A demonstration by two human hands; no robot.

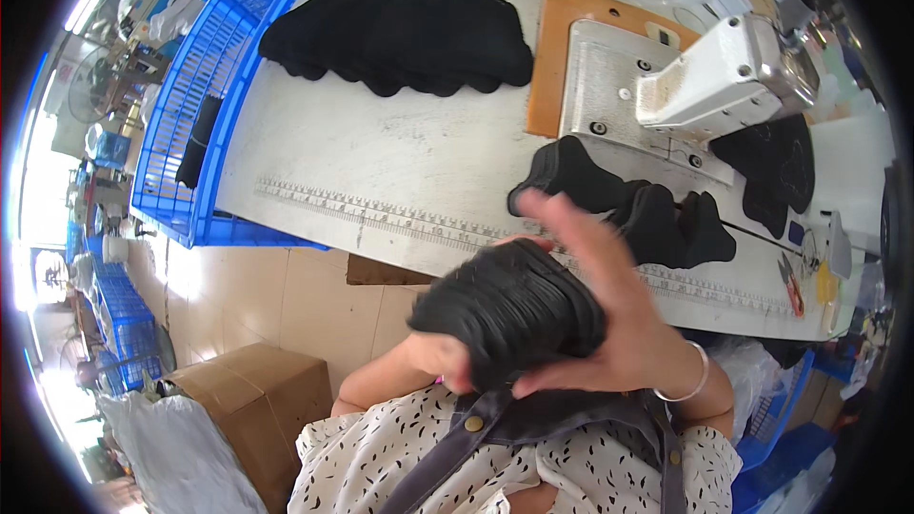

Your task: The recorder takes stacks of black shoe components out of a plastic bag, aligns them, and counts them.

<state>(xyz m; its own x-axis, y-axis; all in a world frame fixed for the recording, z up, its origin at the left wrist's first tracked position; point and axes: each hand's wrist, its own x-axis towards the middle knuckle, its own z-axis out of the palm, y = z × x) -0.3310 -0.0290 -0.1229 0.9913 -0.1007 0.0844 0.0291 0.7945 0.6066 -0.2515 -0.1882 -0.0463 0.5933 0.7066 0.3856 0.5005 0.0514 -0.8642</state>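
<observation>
A thick stack of black fabric pieces (505, 305) is held in front of my chest, its many layered edges showing. My left hand (440, 358) grips the stack's lower left end, partly hidden under it. Around the right end curves my right hand (619, 324), thumb along the near side and one fingertip showing past the far edge. Its raised index finger is smeared by motion. Just beyond lie bundles of curved black pieces (657, 224) on the white table (381, 148), beside the ruler strip (400, 219).
A long row of black pieces (400, 38) lies at the table's back. The white sewing machine (705, 76) stands at right, with red-handled snips (792, 286) near the front edge. Blue plastic crates (181, 114) border the left side; a cardboard box (252, 400) sits below.
</observation>
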